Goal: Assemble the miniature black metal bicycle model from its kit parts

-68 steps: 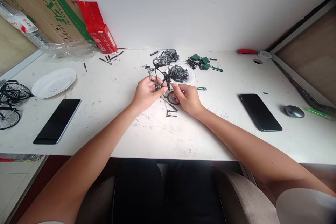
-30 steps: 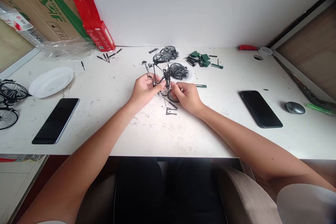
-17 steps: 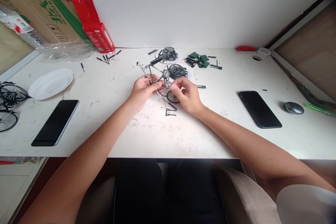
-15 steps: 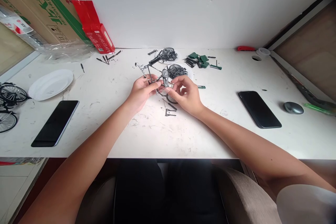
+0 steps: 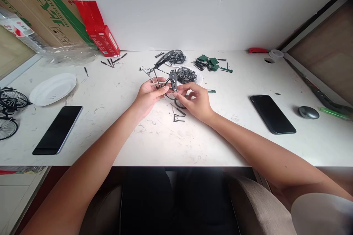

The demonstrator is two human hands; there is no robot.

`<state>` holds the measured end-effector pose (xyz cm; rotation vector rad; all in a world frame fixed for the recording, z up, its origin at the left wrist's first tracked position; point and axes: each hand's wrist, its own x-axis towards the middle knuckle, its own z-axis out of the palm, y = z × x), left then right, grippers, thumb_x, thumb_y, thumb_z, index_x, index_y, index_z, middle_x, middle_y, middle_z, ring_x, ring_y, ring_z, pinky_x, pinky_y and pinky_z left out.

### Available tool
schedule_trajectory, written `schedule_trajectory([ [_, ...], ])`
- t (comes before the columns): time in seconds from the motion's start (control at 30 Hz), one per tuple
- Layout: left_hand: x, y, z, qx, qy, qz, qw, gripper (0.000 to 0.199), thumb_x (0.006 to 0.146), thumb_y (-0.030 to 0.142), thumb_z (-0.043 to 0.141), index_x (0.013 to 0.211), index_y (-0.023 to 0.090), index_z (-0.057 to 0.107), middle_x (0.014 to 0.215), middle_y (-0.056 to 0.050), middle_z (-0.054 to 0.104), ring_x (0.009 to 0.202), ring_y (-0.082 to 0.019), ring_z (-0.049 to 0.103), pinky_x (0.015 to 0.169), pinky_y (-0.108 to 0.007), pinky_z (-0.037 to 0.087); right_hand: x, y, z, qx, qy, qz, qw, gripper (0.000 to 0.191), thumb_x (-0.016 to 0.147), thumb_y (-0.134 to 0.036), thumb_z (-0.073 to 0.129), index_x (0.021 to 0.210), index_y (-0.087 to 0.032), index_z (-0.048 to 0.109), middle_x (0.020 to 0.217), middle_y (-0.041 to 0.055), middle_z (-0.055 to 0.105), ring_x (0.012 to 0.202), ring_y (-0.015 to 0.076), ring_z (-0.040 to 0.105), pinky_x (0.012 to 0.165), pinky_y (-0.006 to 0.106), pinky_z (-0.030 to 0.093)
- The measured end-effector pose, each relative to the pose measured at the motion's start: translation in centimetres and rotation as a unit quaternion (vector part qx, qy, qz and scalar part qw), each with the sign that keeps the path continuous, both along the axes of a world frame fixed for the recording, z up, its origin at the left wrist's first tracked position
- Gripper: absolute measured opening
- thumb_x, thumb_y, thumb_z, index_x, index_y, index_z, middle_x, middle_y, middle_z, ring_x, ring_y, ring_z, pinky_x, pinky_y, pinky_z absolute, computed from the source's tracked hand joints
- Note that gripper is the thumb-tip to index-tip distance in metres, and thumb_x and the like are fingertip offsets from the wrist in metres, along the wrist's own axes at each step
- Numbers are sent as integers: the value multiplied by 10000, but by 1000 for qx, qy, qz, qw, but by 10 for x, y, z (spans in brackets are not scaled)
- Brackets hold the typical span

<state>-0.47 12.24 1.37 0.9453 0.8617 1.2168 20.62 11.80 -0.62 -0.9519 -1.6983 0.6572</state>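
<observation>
A small black model bicycle frame [image 5: 157, 75] with silver handlebars is held above the middle of the table. My left hand [image 5: 150, 95] grips its lower part between thumb and fingers. At the frame's right end, by the dark chain cover [image 5: 173, 80], my right hand [image 5: 193, 99] pinches with thumb and forefinger; what lies between those fingertips is too small to make out. A loose wheel [image 5: 181, 102] is partly hidden under the right fingers. Just nearer on the table are small black forked parts [image 5: 179, 118].
Behind the hands, plates hold black wheels [image 5: 186, 75] and other bicycle parts [image 5: 176, 57]. Green and black pieces [image 5: 212, 63] lie right of them. Phones [image 5: 57, 130] [image 5: 273, 114] flank the arms. A white plate [image 5: 53, 89] and assembled model bicycles [image 5: 12, 99] are at left.
My right thumb and forefinger have closed together at the frame's right end. The chain cover and frame have tilted slightly, and the handlebars have shifted a little left.
</observation>
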Motion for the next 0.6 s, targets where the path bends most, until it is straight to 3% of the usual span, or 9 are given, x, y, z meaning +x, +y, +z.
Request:
schedule_trajectory([
  [0.6,-3,1,-1,1,13,-25,1000,480,763,256,957,1122,192,645,1096,-88,804,998,-228,794,1018,-417,565,-2,-4,3,-22,-6,0,1000,265,929,-477,792,952,-223,724,912,62,757,839,204,699,570,301,490],
])
